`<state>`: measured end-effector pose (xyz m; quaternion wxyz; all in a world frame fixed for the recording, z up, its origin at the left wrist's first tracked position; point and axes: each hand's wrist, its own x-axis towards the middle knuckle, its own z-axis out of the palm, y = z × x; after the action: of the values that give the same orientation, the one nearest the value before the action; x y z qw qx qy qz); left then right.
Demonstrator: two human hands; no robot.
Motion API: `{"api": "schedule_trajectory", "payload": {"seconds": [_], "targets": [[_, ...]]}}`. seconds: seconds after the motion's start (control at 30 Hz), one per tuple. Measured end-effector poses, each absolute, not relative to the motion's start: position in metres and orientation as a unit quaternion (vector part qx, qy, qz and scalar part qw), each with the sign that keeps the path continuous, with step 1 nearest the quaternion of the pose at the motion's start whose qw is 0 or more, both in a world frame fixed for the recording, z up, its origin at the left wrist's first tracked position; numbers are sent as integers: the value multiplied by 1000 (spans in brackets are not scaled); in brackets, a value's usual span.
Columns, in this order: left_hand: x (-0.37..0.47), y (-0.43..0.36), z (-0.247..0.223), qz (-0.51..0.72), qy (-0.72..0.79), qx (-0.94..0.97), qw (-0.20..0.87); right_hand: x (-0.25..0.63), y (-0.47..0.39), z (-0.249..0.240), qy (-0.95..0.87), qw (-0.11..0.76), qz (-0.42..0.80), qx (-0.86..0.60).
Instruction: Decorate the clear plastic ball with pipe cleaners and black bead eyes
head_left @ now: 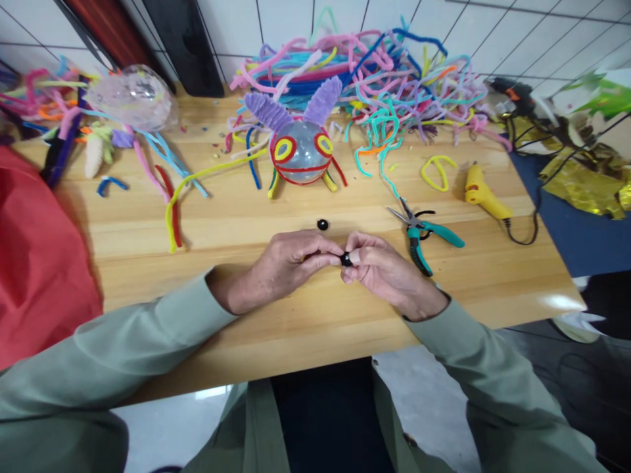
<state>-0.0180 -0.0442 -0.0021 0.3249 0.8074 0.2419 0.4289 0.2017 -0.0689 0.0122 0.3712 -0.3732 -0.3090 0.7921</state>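
Note:
Between my two hands is a small black round piece (346, 259), pinched by fingertips from both sides. My left hand (290, 263) is closed, its thumb and fingers reaching the piece from the left. From the right, my right hand (377, 266) grips it with thumb and forefinger. Another black round piece (322, 225) with a pale spot lies on the wood just beyond my left fingers. Farther back stands a clear ball figure (303, 157) with purple fuzzy ears, yellow-and-red ringed eyes and a red mouth line. Teal-handled pliers (419, 230) rest open to the right of my hands.
A tangled heap of coloured pipe cleaners (365, 79) lies along the tiled wall. At right are a yellow glue gun (486, 194) with its cord and a yellow loop (438, 173). On the left are a clear plastic bag (131, 98), loose stems and red cloth (39, 256).

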Motion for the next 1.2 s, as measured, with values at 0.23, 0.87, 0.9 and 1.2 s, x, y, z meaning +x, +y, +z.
{"api": "schedule_trajectory", "payload": {"seconds": [0.23, 0.87, 0.9, 1.2], "targets": [[-21, -42, -3, 418, 224, 821, 319, 201, -70, 13, -306, 371, 789, -382], [-19, -50, -10, 465, 203, 855, 109, 197, -73, 14, -282, 403, 780, -387], [-19, -50, -10, 463, 206, 856, 100, 196, -73, 13, -279, 409, 778, -387], [-16, -52, -11, 432, 234, 867, 76, 193, -73, 11, -274, 443, 756, -396]]}}
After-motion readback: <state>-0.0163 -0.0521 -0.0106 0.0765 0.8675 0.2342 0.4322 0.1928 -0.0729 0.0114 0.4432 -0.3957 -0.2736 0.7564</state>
